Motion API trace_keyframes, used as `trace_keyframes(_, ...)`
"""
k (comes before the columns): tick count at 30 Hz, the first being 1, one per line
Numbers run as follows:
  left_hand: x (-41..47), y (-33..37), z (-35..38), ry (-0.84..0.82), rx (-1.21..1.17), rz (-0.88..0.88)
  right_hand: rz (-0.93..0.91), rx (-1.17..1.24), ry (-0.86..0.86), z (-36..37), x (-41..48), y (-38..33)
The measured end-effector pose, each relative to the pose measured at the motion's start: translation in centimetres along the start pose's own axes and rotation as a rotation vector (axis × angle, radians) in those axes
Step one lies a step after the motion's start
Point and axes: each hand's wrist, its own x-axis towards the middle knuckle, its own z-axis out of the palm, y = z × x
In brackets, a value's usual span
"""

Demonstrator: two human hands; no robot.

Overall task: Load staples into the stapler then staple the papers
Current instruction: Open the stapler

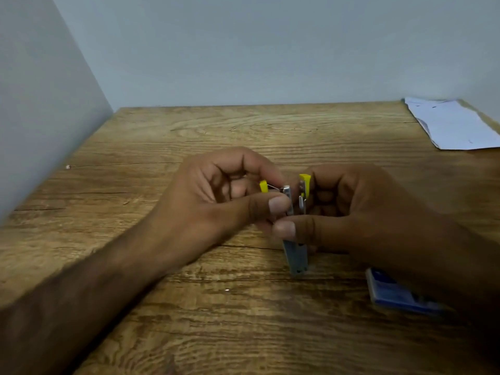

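One wooden table (pixel 189 307) fills the corner between two plain grey walls (pixel 243 50). One loose stack of white papers (pixel 454 125) lies at its far right edge, and one blue staple box (pixel 397 293) sits near the right forearm. Two hands meet over the middle, sharing one small stapler (pixel 295 253) with yellow trim, held opened up just above the wood. The left hand (pixel 224 190) is curled, thumb and fingers pinching the metal upper part. The right hand (pixel 359 209) is curled too, its thumb pressed across the stapler's body.
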Motion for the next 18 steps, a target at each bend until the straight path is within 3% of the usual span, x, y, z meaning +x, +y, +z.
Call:
trace_keyframes(9, -0.3, 0.1, 0.2, 0.048, 0.04, 0.043, -0.166, 0.0, 0.113, 0.6, -0.1, -0.1)
trace_keyframes(18, -0.6, 0.4, 1.1, 0.058, 0.074, 0.134, -0.128, 0.107, 0.215, 1.2, -0.6, -0.6)
